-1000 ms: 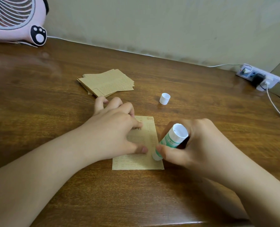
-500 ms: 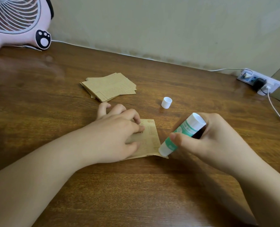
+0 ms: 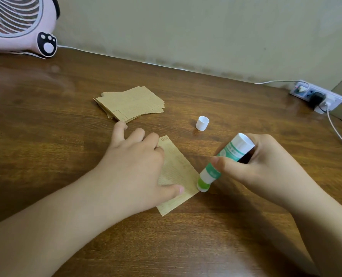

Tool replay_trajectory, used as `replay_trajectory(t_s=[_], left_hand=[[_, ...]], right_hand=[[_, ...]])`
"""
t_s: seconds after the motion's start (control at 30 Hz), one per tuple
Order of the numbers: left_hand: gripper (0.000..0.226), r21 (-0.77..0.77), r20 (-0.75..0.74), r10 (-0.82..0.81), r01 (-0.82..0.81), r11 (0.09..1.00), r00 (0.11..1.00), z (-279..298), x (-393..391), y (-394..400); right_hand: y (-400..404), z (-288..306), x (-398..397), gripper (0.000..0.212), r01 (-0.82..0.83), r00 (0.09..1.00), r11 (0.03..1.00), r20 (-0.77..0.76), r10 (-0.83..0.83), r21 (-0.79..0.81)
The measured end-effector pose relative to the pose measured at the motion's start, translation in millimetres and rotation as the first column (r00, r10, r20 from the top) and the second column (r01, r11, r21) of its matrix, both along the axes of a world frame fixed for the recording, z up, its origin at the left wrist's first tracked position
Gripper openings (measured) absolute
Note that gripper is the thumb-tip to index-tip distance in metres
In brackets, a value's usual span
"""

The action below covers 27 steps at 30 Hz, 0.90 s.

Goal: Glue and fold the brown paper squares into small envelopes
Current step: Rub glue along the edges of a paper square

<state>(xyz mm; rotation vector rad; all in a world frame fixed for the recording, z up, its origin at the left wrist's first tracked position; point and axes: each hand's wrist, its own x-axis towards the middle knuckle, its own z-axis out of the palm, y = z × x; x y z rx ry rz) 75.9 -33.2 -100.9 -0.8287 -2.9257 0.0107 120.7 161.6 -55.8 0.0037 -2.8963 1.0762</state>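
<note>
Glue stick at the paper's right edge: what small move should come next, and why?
Probably draw the glue stick along the paper's right edge. Its tip sits at that edge, the right hand grips it, and the left hand presses the sheet flat.

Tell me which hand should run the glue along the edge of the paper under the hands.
The right hand. It already grips the uncapped glue stick, whose tip sits at the right edge of the brown paper. The left hand presses that paper flat on the table.

Fan (image 3: 16, 25) cut off at the top-left edge; left hand (image 3: 134, 168) over half the paper (image 3: 178, 176), print illegible.
</note>
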Motion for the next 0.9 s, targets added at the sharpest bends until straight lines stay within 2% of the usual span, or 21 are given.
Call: replay_trajectory(t_s=[0.1,0.27,0.4,0.47,0.67,0.77,0.9], left_hand=[[0.095,0.004,-0.022,0.011,-0.011,1.0,1.0,-0.1,3.5,2.1],[0.092,-0.002,-0.021,0.007,-0.007,1.0,1.0,-0.2,0.5,0.8],[0.097,-0.002,-0.017,0.0,0.0,1.0,1.0,1.9,0.5,0.3],[0.091,0.012,-0.002,-0.008,0.008,1.0,1.0,1.4,-1.0,-0.8],[0.066,0.054,0.125,-0.019,0.012,0.998,0.992,5.5,-9.3,-10.2],[0.072,0.003,0.243,-0.032,0.032,0.999,0.969,10.7,-15.9,-16.8],[0.08,-0.023,0.261,-0.035,0.042,0.999,0.965,10.0,-19.1,-19.5]], right_hand=[[0.6,-1.2,-4.2,0.026,0.021,1.0,1.0,-0.004,-0.021,-0.008],[6.3,0.2,-5.0,0.04,0.015,1.0,0.999,0.011,-0.016,0.048],[1.5,0.9,1.0,0.027,-0.049,0.999,0.996,0.019,0.047,0.069],[-1.9,-0.3,2.1,0.023,-0.076,0.997,0.993,-0.012,0.077,0.095],[-4.6,-6.2,-0.7,0.025,-0.092,0.995,0.987,-0.012,0.094,0.128],[-2.0,-11.7,0.0,0.022,-0.094,0.995,0.99,-0.011,0.095,0.103],[-0.4,-21.9,1.8,0.033,-0.071,0.997,0.996,0.001,0.071,0.047]])
